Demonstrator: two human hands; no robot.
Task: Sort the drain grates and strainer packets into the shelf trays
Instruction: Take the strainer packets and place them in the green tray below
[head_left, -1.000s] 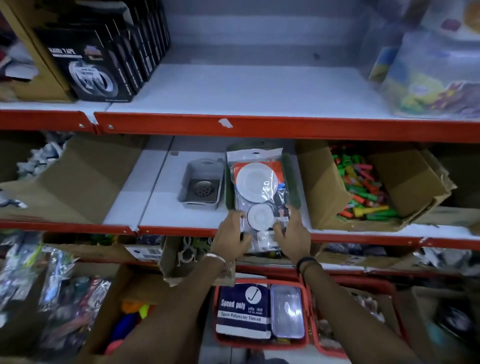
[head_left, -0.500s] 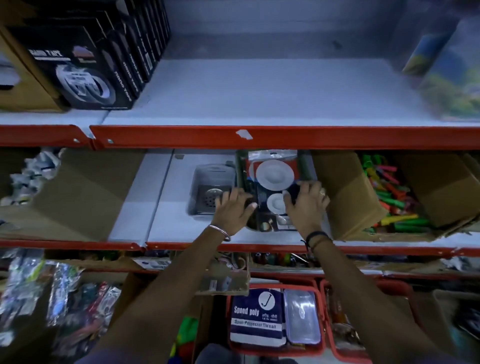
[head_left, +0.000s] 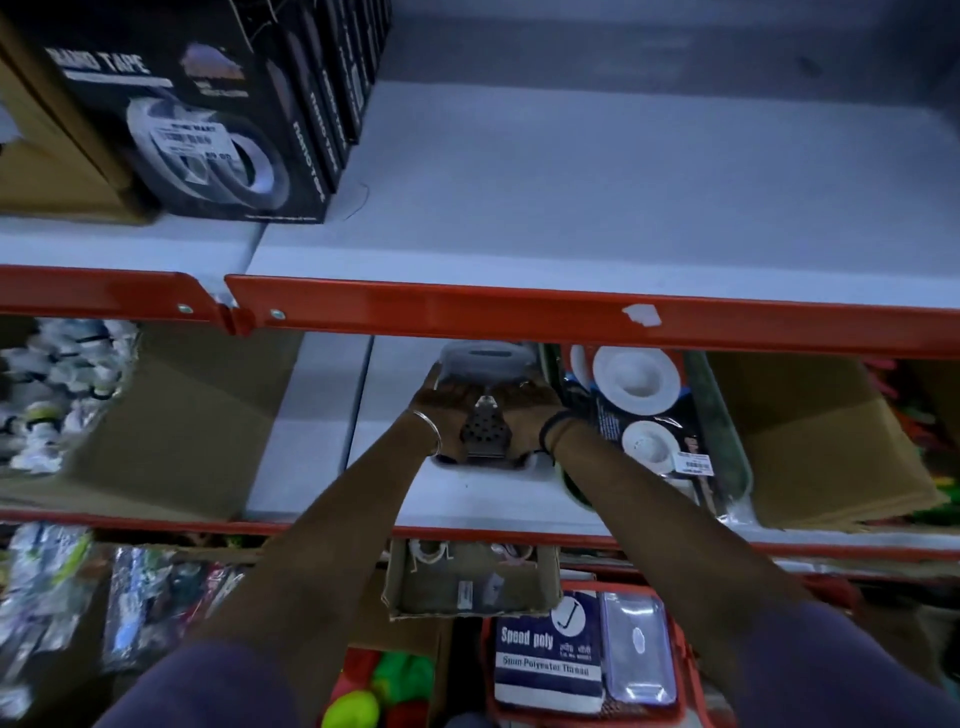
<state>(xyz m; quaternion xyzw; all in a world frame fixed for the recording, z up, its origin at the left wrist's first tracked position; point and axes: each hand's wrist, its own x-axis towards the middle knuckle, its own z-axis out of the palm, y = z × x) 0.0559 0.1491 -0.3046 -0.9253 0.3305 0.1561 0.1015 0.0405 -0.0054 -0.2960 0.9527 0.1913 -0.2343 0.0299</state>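
Strainer packets (head_left: 636, 410) already sit in the green tray (head_left: 727, 441) on the right. Your left hand (head_left: 441, 410) and right hand (head_left: 535, 410) both grip the drain grate (head_left: 484, 428) in its grey tray (head_left: 488, 358), so that one's not settled yet.

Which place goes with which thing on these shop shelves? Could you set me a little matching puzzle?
Things:
1. black tape boxes
2. strainer packets
3. drain grate
4. thread box

Places:
A. between the left hand and right hand, middle shelf
B. bottom, inside a red basket
C. top shelf, far left
D. middle shelf, in the green tray right of the hands

Pairs: 1-C, 2-D, 3-A, 4-B
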